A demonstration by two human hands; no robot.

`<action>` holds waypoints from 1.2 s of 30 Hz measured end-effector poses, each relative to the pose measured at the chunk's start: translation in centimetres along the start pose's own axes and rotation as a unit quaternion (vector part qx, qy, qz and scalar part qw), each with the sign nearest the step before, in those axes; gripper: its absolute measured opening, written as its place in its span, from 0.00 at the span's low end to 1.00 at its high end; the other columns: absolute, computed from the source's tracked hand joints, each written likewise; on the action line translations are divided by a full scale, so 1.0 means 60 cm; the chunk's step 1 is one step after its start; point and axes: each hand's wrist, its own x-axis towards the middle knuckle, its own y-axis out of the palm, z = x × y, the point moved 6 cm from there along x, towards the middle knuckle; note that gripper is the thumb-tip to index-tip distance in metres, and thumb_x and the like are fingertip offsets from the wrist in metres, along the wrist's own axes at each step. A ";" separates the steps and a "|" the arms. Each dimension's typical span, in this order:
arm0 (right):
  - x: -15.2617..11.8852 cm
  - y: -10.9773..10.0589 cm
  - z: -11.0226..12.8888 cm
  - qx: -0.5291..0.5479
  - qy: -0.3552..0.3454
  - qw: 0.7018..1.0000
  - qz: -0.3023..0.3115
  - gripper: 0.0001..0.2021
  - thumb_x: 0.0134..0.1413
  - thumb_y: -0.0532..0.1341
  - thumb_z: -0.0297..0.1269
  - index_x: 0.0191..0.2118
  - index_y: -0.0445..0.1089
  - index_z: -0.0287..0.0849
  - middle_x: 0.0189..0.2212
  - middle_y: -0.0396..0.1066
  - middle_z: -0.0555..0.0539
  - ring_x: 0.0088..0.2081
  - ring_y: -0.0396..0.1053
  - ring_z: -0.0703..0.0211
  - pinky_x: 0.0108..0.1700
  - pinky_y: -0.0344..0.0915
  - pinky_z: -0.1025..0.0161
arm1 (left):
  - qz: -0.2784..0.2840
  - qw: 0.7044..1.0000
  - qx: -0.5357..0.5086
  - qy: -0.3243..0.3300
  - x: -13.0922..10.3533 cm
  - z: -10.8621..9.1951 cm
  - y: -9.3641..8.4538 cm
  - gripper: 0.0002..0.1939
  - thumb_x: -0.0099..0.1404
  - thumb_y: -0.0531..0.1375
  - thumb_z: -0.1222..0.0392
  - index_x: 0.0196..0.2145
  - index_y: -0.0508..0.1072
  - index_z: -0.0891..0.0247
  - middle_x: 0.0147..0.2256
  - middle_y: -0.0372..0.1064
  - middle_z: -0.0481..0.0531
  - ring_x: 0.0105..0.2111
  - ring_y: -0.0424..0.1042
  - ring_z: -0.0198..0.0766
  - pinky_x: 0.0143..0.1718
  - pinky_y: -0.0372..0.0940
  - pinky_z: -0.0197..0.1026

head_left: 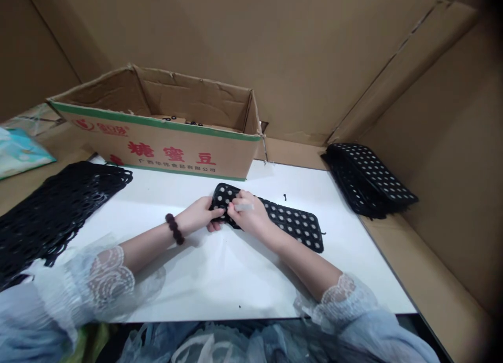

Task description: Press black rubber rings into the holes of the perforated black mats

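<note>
A long black panel [293, 220] dotted with rows of pale round spots lies across the white board. My left hand [202, 215] pinches its left end, thumb on top and fingers at the edge and underneath. Over the panel's left part, my right hand [251, 215] is closed around a short pale, whitish tool [244, 207] whose tip is hidden. The two hands are close together, and the right one covers part of the panel.
Behind my hands stands an open cardboard box [188, 148] with small black pieces inside. Black net-like sheets [58, 206] are heaped at left, near a blue-green packet [23, 152]. Stacked dotted black panels [369, 177] sit at right. Cardboard walls enclose the white board [220, 284].
</note>
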 end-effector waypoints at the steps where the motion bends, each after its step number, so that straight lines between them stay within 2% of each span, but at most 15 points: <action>1: -0.003 -0.007 -0.009 0.013 0.006 1.000 0.000 0.14 0.52 0.51 0.36 0.20 0.65 0.41 0.27 0.62 0.46 0.32 0.61 0.59 0.35 0.57 0.61 | 0.011 1.000 -0.004 0.002 0.006 -0.004 0.009 0.12 0.55 0.56 0.56 0.33 0.66 0.69 0.22 0.67 0.52 0.19 0.68 0.34 0.18 0.63 0.34; 4: -0.012 -0.014 -0.037 0.092 0.037 0.995 -0.001 0.14 0.51 0.51 0.36 0.18 0.62 0.41 0.25 0.61 0.48 0.28 0.61 0.62 0.33 0.57 0.64 | 0.055 0.998 -0.018 -0.001 0.018 -0.015 0.029 0.13 0.54 0.58 0.59 0.35 0.65 0.69 0.22 0.67 0.51 0.20 0.68 0.34 0.21 0.64 0.36; 7: -0.022 -0.011 -0.060 0.208 0.082 0.974 -0.038 0.15 0.51 0.50 0.36 0.17 0.59 0.41 0.24 0.61 0.50 0.28 0.61 0.64 0.34 0.58 0.65 | 0.100 0.994 -0.034 0.008 0.017 -0.025 0.032 0.15 0.50 0.61 0.60 0.35 0.66 0.68 0.24 0.69 0.51 0.24 0.69 0.35 0.28 0.66 0.38; 9: -0.030 -0.008 -0.070 0.273 0.113 0.953 -0.071 0.16 0.51 0.49 0.35 0.15 0.57 0.41 0.24 0.61 0.50 0.29 0.61 0.64 0.37 0.58 0.64 | 0.109 0.994 -0.029 0.009 0.013 -0.028 0.026 0.12 0.48 0.62 0.59 0.30 0.68 0.68 0.25 0.70 0.52 0.26 0.70 0.36 0.31 0.66 0.39; 12: -0.041 -0.005 -0.072 0.326 0.133 0.931 -0.093 0.15 0.50 0.49 0.33 0.15 0.56 0.41 0.25 0.61 0.50 0.29 0.61 0.64 0.38 0.57 0.65 | 0.099 0.995 -0.011 -0.005 0.008 -0.027 0.016 0.10 0.47 0.62 0.58 0.25 0.69 0.67 0.24 0.71 0.53 0.25 0.69 0.37 0.31 0.65 0.39; 18: -0.050 -0.007 -0.057 0.350 0.115 0.926 -0.079 0.15 0.50 0.48 0.33 0.15 0.56 0.41 0.26 0.59 0.50 0.30 0.61 0.64 0.36 0.58 0.66 | 0.120 0.992 -0.001 -0.045 0.010 -0.015 0.014 0.11 0.46 0.62 0.54 0.21 0.68 0.66 0.20 0.67 0.49 0.21 0.66 0.34 0.25 0.62 0.35; 21: -0.050 -0.006 -0.050 0.347 0.106 0.930 -0.062 0.15 0.50 0.49 0.32 0.15 0.55 0.41 0.26 0.59 0.51 0.29 0.60 0.64 0.35 0.58 0.65 | 0.132 0.990 0.010 -0.043 0.011 -0.013 0.014 0.13 0.48 0.61 0.53 0.19 0.66 0.66 0.16 0.63 0.46 0.16 0.61 0.30 0.19 0.57 0.33; 27: -0.047 -0.003 -0.051 0.335 0.118 0.934 -0.046 0.14 0.46 0.49 0.28 0.13 0.53 0.41 0.28 0.59 0.49 0.32 0.60 0.63 0.38 0.58 0.65 | 0.167 0.985 0.027 -0.042 0.006 -0.013 0.019 0.16 0.52 0.57 0.53 0.14 0.63 0.65 0.12 0.57 0.45 0.12 0.54 0.29 0.15 0.48 0.33; 30: -0.046 -0.002 -0.045 0.320 0.095 0.942 -0.034 0.14 0.46 0.48 0.27 0.13 0.52 0.41 0.28 0.59 0.49 0.33 0.60 0.63 0.38 0.58 0.64 | 0.161 0.983 0.069 -0.057 0.004 -0.009 0.018 0.17 0.54 0.55 0.51 0.14 0.64 0.64 0.10 0.55 0.45 0.10 0.51 0.29 0.13 0.45 0.34; 36: -0.044 0.002 -0.040 0.302 0.084 0.949 -0.024 0.14 0.47 0.48 0.28 0.14 0.53 0.41 0.29 0.57 0.49 0.33 0.59 0.63 0.38 0.57 0.65 | 0.122 0.984 0.121 -0.058 0.001 -0.018 0.022 0.17 0.55 0.52 0.52 0.14 0.60 0.63 0.12 0.55 0.45 0.10 0.52 0.29 0.12 0.44 0.34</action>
